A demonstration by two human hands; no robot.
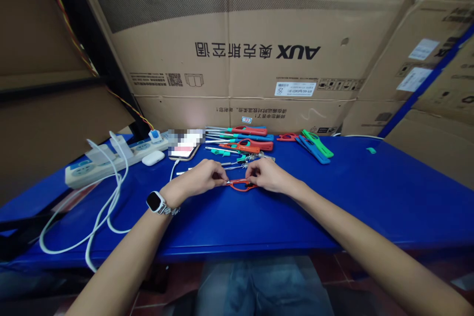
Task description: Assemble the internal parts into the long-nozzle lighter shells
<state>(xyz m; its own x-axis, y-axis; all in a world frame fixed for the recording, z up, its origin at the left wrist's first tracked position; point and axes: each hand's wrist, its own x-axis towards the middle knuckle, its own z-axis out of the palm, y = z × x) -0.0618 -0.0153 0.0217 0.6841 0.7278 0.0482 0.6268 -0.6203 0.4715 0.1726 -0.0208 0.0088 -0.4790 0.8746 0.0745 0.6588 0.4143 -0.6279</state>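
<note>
An orange utility-lighter casing [242, 187] with a loop-shaped trigger guard lies just above the blue table in front of me. My left hand [203, 177], with a watch on its wrist, pinches the casing's left end. The fingers of my right hand [268, 175] are closed on its right end and partly hide it. Directly behind my hands are metal lighter tubes with inner parts [235, 165]. Farther back lie several long lighters, among them a red one [255, 144], a blue one [259, 137] and an orange one [242, 147].
To the right lie green [318, 144] and blue casing pieces [314, 150], a red piece [287, 137] and a small teal part [371, 150]. At left are a phone [185, 150], a white earbud case [153, 158], a power strip [81, 175] and cables. Cardboard [237, 74] walls the back.
</note>
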